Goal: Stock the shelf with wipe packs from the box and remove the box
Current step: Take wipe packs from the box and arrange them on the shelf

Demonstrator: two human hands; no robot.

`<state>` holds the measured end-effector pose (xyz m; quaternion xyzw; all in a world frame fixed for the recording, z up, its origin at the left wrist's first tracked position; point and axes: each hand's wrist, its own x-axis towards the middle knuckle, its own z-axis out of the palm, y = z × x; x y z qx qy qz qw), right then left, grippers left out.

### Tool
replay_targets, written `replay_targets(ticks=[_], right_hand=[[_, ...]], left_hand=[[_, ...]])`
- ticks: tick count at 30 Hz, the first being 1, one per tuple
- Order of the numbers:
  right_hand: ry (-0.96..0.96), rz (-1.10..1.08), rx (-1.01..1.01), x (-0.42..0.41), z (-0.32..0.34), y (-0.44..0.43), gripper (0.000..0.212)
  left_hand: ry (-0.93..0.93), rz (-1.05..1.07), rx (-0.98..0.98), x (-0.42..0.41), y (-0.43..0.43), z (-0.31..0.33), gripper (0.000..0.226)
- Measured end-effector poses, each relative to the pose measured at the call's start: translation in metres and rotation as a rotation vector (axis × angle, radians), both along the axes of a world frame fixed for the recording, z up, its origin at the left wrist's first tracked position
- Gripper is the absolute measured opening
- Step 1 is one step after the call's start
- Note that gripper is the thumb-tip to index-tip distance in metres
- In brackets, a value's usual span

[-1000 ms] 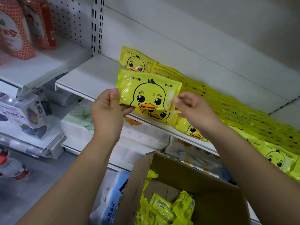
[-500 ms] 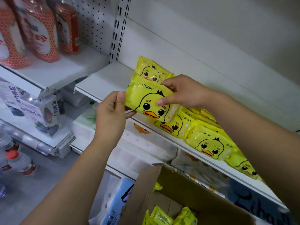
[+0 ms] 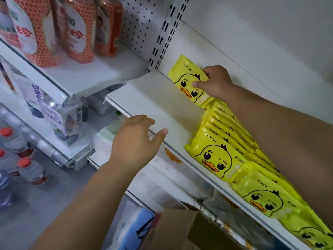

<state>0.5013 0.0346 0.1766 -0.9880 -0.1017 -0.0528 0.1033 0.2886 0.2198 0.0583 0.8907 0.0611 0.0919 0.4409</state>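
Observation:
My right hand grips a yellow duck-print wipe pack by its right end, holding it at the back of the white shelf, upright against the back wall. My left hand hovers free at the shelf's front edge, fingers relaxed and holding nothing. A row of the same yellow wipe packs lies overlapping along the shelf to the right, partly under my right forearm. The open cardboard box sits below at the bottom edge; its contents are out of view.
Orange-patterned refill pouches stand on the neighbouring shelf at upper left. A white boxed product sits below them. Bottles with red caps stand on the floor at left. Tissue packs fill the shelf underneath.
My left hand has let go of the pack and dropped to the shelf's front edge. My right hand alone has carried the pack back toward the rear wall. The view has shifted left.

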Motion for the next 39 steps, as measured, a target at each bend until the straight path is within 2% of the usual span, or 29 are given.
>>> replay_targets(ticks=[5, 9, 19, 25, 30, 34, 39], right_hand=[[0.019, -0.023, -0.097, 0.03, -0.027, -0.006, 0.036], [0.007, -0.06, -0.133, 0.037, -0.041, -0.014, 0.053], [-0.18, -0.028, -0.342, 0.029, -0.043, -0.021, 0.058], [-0.162, -0.117, -0.274, 0.006, -0.046, -0.025, 0.066], [-0.163, -0.015, -0.259, -0.034, -0.038, -0.039, 0.058], [-0.164, 0.029, -0.223, -0.083, -0.016, -0.062, 0.059], [-0.175, 0.016, -0.058, -0.177, -0.008, -0.099, 0.059]], left_hand=[[0.013, 0.0, 0.1, 0.013, -0.006, -0.014, 0.066], [0.045, 0.026, 0.105, 0.015, -0.015, -0.015, 0.052], [0.087, 0.064, 0.113, 0.019, -0.023, -0.014, 0.045], [0.107, 0.043, 0.095, 0.017, -0.026, -0.013, 0.05], [0.104, 0.067, 0.12, 0.008, -0.033, -0.007, 0.055], [0.076, 0.052, 0.119, -0.008, -0.045, 0.0, 0.055], [-0.064, -0.067, 0.133, -0.04, -0.067, 0.003, 0.05]])
